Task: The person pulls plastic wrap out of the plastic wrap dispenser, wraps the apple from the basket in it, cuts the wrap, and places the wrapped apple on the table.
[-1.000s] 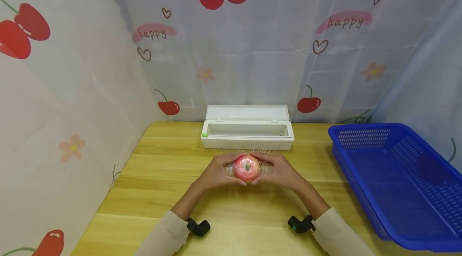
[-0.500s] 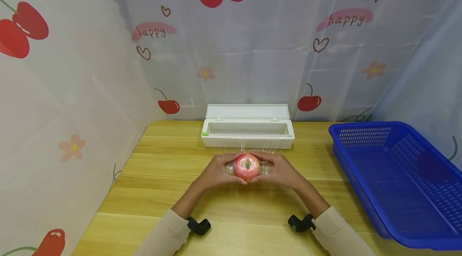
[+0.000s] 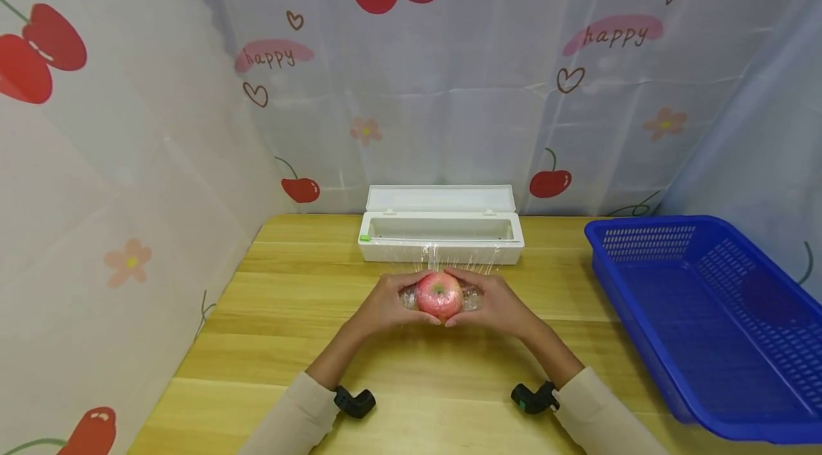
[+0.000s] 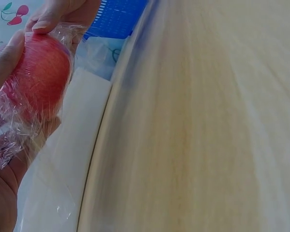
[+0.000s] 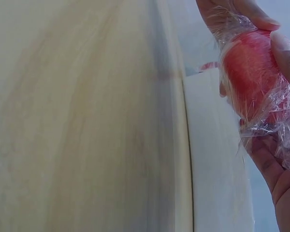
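Observation:
A red apple [image 3: 439,296] is held between both hands over the middle of the table. Clear plastic wrap [image 5: 270,118] covers it and bunches up at its two sides, inside the palms. My left hand [image 3: 388,304] curls around the apple's left side, thumb at the near edge and fingers at the far edge. Mirroring it, my right hand [image 3: 497,304] grips the right side. In the left wrist view the apple [image 4: 41,77] shows through crinkled film, with thumbs and fingers of both hands on it. A loose sheet of film seems to spread toward the white box.
A long white box [image 3: 441,253] with its lid raised stands behind the hands, a green-tipped slider on its front edge. At the right is a blue plastic basket [image 3: 700,341]. Cherry-printed curtains [image 3: 462,105] enclose the wooden table [image 3: 289,298].
The apple has turned slightly in the hands, and its stem hollow shows more plainly. Glints on the film behind it have shifted. Both hands stay in nearly the same place.

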A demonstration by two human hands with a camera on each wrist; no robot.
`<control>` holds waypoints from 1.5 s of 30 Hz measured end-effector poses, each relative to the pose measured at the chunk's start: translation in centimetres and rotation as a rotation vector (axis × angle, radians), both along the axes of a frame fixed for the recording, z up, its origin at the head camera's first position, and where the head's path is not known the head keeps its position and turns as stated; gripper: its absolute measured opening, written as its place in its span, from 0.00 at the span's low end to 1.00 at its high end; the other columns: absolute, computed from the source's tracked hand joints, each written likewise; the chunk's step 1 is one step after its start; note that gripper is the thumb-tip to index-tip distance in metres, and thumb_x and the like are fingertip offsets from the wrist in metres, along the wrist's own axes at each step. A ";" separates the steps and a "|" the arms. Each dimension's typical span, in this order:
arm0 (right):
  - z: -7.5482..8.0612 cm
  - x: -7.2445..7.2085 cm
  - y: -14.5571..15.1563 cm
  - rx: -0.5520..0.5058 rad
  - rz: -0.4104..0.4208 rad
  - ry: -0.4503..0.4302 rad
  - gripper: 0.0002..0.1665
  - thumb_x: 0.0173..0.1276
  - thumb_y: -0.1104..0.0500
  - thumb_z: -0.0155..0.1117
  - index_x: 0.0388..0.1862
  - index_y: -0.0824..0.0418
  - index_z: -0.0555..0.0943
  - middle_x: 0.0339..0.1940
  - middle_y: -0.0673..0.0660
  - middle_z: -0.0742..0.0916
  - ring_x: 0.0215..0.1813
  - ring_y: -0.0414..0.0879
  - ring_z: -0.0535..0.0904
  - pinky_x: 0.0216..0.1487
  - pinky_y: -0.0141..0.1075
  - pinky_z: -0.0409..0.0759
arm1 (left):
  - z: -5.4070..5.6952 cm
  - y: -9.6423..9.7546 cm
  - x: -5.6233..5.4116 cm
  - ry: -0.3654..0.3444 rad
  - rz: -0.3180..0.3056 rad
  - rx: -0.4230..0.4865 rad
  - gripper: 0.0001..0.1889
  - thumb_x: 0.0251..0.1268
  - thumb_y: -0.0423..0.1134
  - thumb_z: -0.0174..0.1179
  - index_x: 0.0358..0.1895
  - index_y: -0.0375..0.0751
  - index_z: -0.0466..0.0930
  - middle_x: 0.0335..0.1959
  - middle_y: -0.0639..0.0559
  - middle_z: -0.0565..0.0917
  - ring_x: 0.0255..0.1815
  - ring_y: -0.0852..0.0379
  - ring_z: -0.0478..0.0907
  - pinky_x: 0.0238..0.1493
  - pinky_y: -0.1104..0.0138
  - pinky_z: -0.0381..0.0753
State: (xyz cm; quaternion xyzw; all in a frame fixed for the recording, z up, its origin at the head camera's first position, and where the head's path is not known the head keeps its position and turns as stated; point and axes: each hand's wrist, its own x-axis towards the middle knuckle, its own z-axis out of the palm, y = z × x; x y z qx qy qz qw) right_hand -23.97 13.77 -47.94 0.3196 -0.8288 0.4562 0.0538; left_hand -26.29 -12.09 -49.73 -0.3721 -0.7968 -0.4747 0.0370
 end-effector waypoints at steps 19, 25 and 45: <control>0.3 0.3 0.2 -0.056 -0.071 -0.042 0.48 0.43 0.38 0.87 0.66 0.48 0.82 0.56 0.42 0.87 0.56 0.40 0.84 0.56 0.38 0.84 | 0.0 0.4 0.2 -0.058 0.024 -0.018 0.43 0.48 0.49 0.82 0.72 0.54 0.74 0.61 0.56 0.83 0.58 0.59 0.81 0.56 0.64 0.83; 0.2 0.2 0.2 -0.050 -0.077 -0.078 0.47 0.42 0.37 0.86 0.65 0.45 0.82 0.56 0.39 0.87 0.57 0.38 0.83 0.58 0.40 0.82 | -0.2 0.3 0.1 0.046 0.021 -0.021 0.44 0.48 0.52 0.81 0.72 0.53 0.74 0.63 0.55 0.82 0.61 0.58 0.80 0.59 0.62 0.82; 0.2 0.2 0.5 -0.035 -0.138 -0.208 0.44 0.43 0.41 0.88 0.60 0.54 0.86 0.51 0.46 0.89 0.52 0.43 0.84 0.54 0.43 0.83 | 0.8 0.2 0.1 0.354 -0.047 -0.008 0.46 0.40 0.48 0.85 0.69 0.43 0.76 0.66 0.50 0.79 0.66 0.52 0.77 0.65 0.62 0.78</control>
